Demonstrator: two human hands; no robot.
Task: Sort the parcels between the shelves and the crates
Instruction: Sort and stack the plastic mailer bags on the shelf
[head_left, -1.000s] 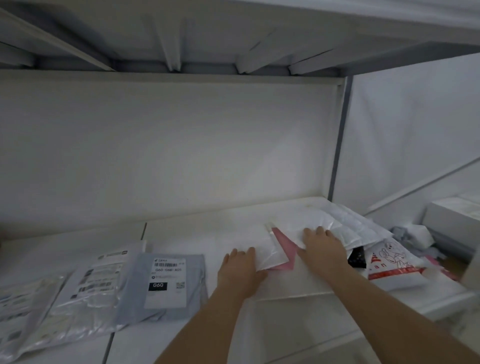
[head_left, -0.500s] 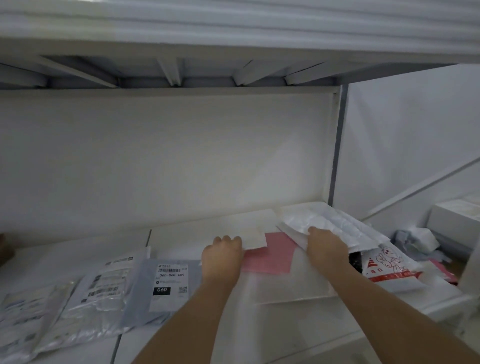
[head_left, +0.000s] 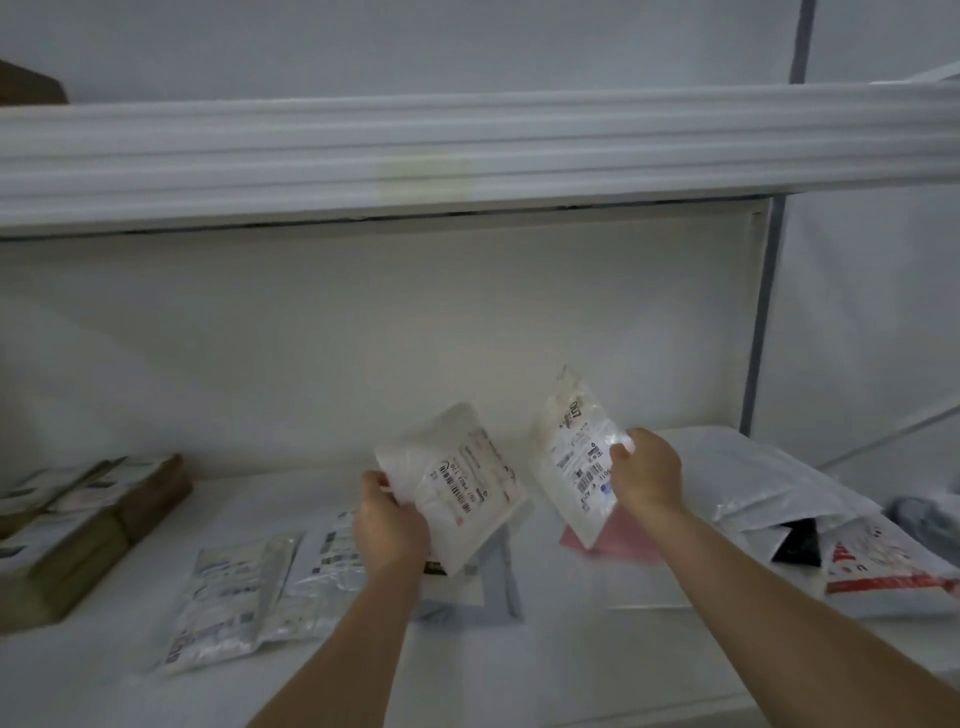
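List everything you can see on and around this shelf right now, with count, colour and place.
held parcels: 2, white with printed labels; one in the left hand, one in the right hand, both lifted above the shelf
clear plastic parcels: 2 or more, clear with labels, flat on the shelf at front left
grey parcel: 1, grey, flat under the left hand
pink envelope: 1, pink, flat under the right parcel
parcel pile: several, white, black and red-printed, right end
brown boxes: stack, brown, left end
shelf: 1, white
left hand: 1, grips a parcel
right hand: 1, grips a parcel
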